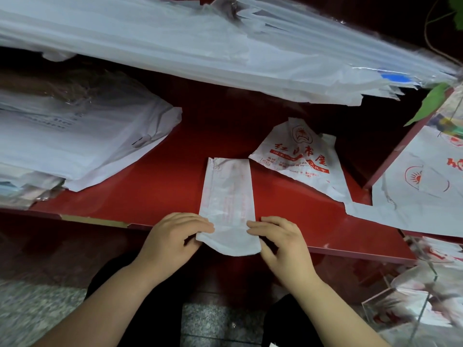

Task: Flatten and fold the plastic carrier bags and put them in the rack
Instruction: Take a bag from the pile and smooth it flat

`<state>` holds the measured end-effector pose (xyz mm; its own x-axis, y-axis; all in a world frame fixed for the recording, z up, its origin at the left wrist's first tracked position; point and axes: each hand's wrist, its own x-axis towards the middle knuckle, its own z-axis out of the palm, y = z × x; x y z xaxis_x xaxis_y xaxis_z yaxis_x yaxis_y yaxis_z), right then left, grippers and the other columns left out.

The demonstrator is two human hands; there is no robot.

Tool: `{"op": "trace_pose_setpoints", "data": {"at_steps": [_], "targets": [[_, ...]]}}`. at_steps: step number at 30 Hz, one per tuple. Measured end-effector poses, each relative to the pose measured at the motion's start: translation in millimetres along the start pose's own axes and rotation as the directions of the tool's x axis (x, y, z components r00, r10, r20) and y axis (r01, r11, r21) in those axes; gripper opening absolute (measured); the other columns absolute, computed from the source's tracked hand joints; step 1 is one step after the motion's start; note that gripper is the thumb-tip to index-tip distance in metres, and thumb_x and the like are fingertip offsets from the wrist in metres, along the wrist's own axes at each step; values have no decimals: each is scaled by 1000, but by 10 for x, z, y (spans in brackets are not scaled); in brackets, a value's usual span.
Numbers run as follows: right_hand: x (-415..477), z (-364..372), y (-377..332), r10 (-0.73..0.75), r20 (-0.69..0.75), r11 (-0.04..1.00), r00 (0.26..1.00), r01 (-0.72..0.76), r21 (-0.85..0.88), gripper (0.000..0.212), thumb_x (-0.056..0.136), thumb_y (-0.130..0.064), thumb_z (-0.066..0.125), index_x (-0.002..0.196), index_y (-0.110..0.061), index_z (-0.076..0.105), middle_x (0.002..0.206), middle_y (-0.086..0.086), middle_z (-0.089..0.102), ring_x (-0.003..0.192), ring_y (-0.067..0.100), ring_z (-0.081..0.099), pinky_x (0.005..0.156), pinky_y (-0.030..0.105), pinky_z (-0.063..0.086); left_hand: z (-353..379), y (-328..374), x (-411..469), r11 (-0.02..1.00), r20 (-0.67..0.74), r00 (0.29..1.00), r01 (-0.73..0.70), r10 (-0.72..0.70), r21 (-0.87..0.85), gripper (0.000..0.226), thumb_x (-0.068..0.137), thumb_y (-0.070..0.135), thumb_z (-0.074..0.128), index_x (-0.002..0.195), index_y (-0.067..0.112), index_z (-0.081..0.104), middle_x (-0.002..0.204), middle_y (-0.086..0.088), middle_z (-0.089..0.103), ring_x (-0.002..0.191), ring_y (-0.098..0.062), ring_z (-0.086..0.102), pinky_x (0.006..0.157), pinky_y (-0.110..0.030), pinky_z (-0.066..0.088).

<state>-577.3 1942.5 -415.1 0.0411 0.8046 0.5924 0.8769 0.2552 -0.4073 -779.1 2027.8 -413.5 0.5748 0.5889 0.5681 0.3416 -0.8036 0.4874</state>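
Note:
A white plastic carrier bag (226, 194) with faint red print lies folded into a long narrow strip on the red shelf (155, 186), its near end hanging over the front edge. My left hand (175, 236) pinches the strip's near left corner between thumb and fingers. On the strip's right edge my right hand (278, 242) holds it the same way, fingertips on top. A crumpled white bag with red characters (298, 159) lies just behind, to the right. A clear acrylic rack (411, 304) holding folded bags stands at the lower right.
A thick stack of flat white bags (75, 136) fills the shelf's left side. More bag stacks (200, 46) hang over from the shelf above. Unfolded printed bags (421, 186) spread at the right, beside a green leaf (431, 103). Speckled floor lies below.

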Motion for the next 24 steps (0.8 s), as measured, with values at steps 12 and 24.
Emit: {"op": "trace_pose_setpoints", "data": {"at_steps": [12,24], "targets": [[208,28,-181,464,-57,885,884,-460,77,5,80,-15,64,83,-17,68,59,-16,53,71,1,45,76,22,23,161,166,176,904,-298,858,427,-418,-38,42,68,51,52,72,13,70,56,21,49,63,-10,49,69,-19,23],[162,19,-245,403,-41,912,914,-405,-68,34,74,-14,51,105,-15,65,57,-17,38,74,12,40,75,11,21,143,197,246,919,-141,934,350,-328,183,57,66,23,80,119,14,60,77,8,55,84,-21,50,84,-29,22]]}}
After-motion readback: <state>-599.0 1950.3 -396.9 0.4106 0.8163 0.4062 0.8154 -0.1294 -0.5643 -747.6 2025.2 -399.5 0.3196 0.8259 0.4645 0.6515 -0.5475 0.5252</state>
